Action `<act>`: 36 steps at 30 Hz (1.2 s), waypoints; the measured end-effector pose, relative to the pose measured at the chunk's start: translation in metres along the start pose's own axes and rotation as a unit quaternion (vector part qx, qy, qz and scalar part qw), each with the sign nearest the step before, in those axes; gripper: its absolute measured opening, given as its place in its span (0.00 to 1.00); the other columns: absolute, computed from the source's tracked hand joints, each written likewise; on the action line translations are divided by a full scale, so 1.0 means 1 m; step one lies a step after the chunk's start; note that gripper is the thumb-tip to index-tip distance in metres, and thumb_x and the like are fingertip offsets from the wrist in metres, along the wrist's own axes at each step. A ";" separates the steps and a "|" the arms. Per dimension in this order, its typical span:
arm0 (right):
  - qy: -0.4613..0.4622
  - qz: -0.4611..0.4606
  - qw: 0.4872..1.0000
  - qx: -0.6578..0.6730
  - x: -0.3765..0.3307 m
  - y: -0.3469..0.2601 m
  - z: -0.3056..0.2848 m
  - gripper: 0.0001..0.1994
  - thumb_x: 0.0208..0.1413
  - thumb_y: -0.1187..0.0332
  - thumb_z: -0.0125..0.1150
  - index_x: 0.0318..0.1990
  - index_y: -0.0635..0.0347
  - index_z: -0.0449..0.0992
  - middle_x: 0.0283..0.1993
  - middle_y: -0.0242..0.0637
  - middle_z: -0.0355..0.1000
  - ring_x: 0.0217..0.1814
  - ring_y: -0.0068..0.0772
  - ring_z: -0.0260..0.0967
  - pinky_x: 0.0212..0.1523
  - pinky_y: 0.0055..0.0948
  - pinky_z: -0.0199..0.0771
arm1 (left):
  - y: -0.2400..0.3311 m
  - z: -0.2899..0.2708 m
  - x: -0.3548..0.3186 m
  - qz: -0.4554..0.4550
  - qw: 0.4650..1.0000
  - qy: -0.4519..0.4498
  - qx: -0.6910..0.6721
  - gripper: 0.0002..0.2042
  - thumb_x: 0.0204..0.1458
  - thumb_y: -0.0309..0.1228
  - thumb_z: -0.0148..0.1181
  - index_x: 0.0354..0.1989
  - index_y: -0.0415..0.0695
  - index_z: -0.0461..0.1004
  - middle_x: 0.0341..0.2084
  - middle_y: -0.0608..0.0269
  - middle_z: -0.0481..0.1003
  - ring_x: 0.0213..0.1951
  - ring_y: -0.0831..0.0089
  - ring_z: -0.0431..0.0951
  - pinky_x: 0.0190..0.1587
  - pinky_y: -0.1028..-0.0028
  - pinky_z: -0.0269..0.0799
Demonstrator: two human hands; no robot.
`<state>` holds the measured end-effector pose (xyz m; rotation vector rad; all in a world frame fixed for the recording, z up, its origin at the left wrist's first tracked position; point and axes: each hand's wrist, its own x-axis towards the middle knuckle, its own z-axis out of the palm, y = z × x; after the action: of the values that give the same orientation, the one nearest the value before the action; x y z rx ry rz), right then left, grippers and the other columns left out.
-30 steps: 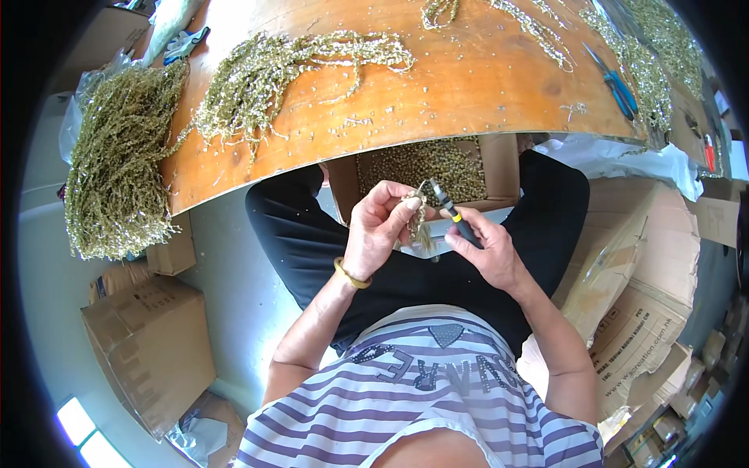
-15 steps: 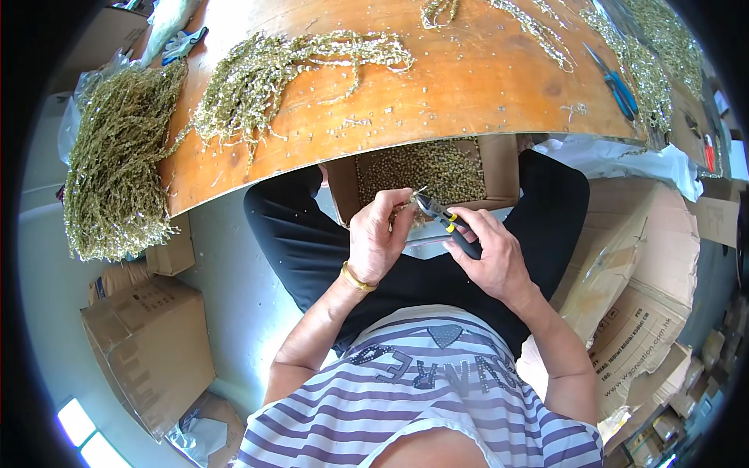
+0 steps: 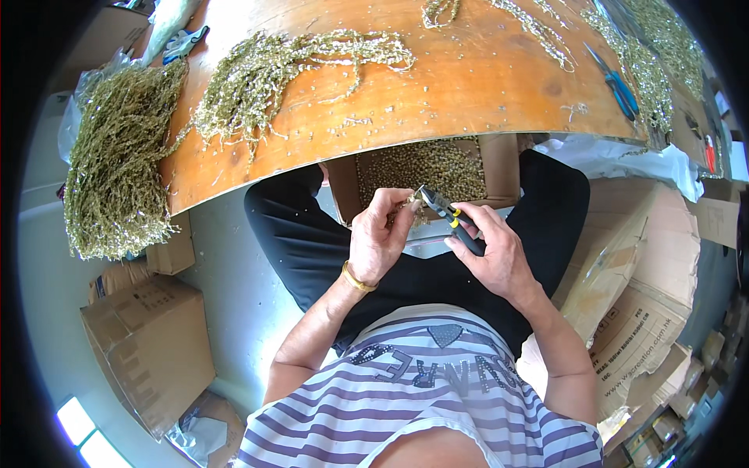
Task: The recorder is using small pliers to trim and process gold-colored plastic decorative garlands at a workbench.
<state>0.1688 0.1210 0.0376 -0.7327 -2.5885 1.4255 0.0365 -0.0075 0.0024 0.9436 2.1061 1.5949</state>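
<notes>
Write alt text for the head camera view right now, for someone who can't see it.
A person's left hand pinches a gold strand while their right hand holds black-and-yellow pliers beside it, by an open box of gold beads. Bunches of similar strands lie on a wooden table.

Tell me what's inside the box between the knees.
The box holds many small, gold, bead-like pieces. Whatever lies beneath them is covered; the table hides the far end, and the left hand blocks some of the near side.
</notes>
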 end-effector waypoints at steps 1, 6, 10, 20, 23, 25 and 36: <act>0.002 0.001 1.000 0.006 0.000 0.000 0.001 0.21 0.45 0.69 0.61 0.48 0.60 0.66 0.37 0.38 0.67 0.33 0.29 0.66 0.36 0.27 0.68 | -0.002 0.001 -0.001 -0.019 1.000 -0.001 -0.024 0.07 0.48 0.22 0.56 0.35 0.39 0.68 0.19 0.61 0.73 0.22 0.80 0.72 0.24 0.80 0.67; 0.002 0.017 1.000 0.021 0.002 -0.001 0.002 0.19 0.46 0.69 0.60 0.47 0.61 0.67 0.38 0.39 0.68 0.34 0.30 0.68 0.35 0.26 0.69 | 0.000 0.000 -0.001 -0.058 0.996 -0.027 -0.061 0.05 0.51 0.24 0.53 0.36 0.38 0.68 0.19 0.66 0.70 0.21 0.85 0.67 0.23 0.84 0.63; 0.015 0.009 0.999 0.036 0.001 0.000 0.007 0.19 0.47 0.69 0.60 0.47 0.63 0.67 0.38 0.40 0.69 0.34 0.30 0.69 0.34 0.24 0.69 | 0.005 0.003 0.001 -0.164 0.955 -0.020 -0.248 0.06 0.55 0.28 0.50 0.37 0.39 0.67 0.19 0.72 0.67 0.17 0.88 0.62 0.20 0.87 0.58; 0.020 -0.014 0.991 0.133 -0.002 0.018 0.015 0.19 0.47 0.69 0.60 0.46 0.66 0.67 0.37 0.43 0.70 0.36 0.33 0.70 0.38 0.25 0.69 | 0.000 -0.008 0.011 -0.361 0.699 -0.189 -0.587 0.09 0.55 0.36 0.49 0.34 0.44 0.66 0.27 0.63 0.73 0.16 0.84 0.58 0.22 0.85 0.56; -0.062 0.075 0.958 0.268 -0.003 0.014 0.010 0.19 0.47 0.69 0.60 0.47 0.67 0.67 0.38 0.44 0.70 0.38 0.31 0.69 0.40 0.25 0.68 | 0.000 -0.013 0.012 -0.359 0.674 -0.214 -0.610 0.08 0.54 0.36 0.50 0.35 0.44 0.66 0.27 0.63 0.73 0.18 0.85 0.62 0.23 0.85 0.58; -0.087 0.093 0.948 0.292 -0.004 0.012 0.007 0.19 0.47 0.68 0.60 0.46 0.66 0.67 0.38 0.44 0.70 0.38 0.30 0.69 0.40 0.26 0.68 | 0.009 -0.010 0.014 -0.339 0.736 -0.194 -0.553 0.08 0.55 0.35 0.50 0.35 0.43 0.66 0.28 0.63 0.73 0.19 0.85 0.64 0.24 0.85 0.60; -0.002 0.026 0.997 0.077 0.000 0.008 0.008 0.18 0.47 0.69 0.59 0.46 0.66 0.67 0.32 0.40 0.68 0.32 0.27 0.66 0.37 0.24 0.66 | 0.005 -0.004 0.019 0.135 0.985 0.003 0.103 0.11 0.37 0.21 0.60 0.31 0.47 0.72 0.31 0.66 0.72 0.40 0.65 0.69 0.49 0.67 0.56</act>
<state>0.1695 0.1186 0.0263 -0.7794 -2.4446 1.6223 0.0218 0.0028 0.0104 1.3446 2.2583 1.5196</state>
